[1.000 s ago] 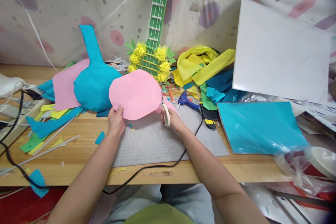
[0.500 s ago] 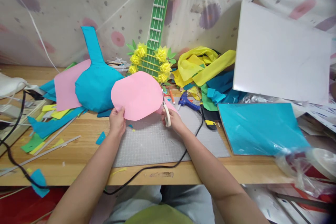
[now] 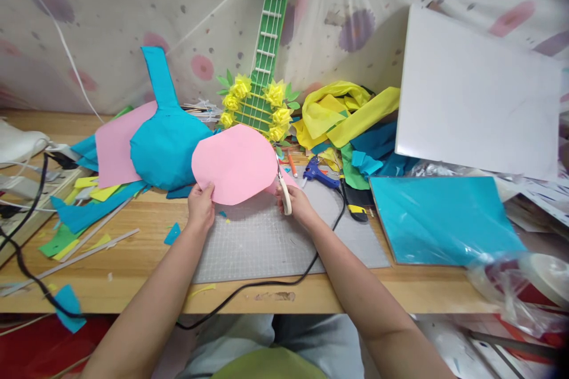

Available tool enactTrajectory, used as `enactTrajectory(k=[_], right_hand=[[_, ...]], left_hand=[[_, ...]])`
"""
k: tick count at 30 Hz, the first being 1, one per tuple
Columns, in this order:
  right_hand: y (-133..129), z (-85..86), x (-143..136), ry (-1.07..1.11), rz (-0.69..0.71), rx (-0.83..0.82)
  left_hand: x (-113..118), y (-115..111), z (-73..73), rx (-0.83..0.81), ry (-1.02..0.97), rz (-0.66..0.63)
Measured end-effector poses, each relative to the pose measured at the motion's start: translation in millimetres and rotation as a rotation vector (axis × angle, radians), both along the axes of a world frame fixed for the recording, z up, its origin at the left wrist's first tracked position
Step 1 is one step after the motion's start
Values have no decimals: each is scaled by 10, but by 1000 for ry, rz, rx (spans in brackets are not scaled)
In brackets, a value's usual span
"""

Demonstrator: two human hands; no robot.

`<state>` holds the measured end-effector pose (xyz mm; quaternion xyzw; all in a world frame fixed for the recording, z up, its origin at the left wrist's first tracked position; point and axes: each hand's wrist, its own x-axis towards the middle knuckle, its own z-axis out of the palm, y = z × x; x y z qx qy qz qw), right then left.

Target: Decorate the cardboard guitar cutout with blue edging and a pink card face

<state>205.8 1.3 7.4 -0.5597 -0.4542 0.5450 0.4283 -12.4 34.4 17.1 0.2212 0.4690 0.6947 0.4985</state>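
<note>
We are stretching both forearms forward, our left hand [image 3: 201, 206] pinching one pink paper sheet [image 3: 235, 164] between thumb and fingers, our right hand [image 3: 297, 202] clasping one pair of scissors [image 3: 287, 195] at its right edge. Six yellow flowers [image 3: 275, 93] are flanking one green model guitar [image 3: 268, 41].

Craft workspace, wooden bench [image 3: 146, 272], cutting mat [image 3: 249, 249], glue gun [image 3: 320, 174], paper scraps [image 3: 93, 210]

Bright, soft light; glare on blue sheet [image 3: 444, 219]; right edge stretched, blurry.
</note>
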Motion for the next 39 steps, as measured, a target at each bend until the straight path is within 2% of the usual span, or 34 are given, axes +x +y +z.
enactTrajectory(k=[3, 11, 16, 24, 39], right_hand=[[-10, 27, 29, -38, 14, 10], [-127, 272, 80, 12, 91, 25], [-115, 246, 95, 23, 56, 27], [-110, 236, 151, 33, 107, 34], [-99, 265, 183, 1, 23, 31]], left_hand=[[-20, 8, 1, -3, 14, 5], [-54, 17, -30, 43, 33, -30], [-44, 19, -69, 70, 51, -66], [-37, 17, -64, 68, 41, -51], [-9, -21, -28, 91, 64, -125]])
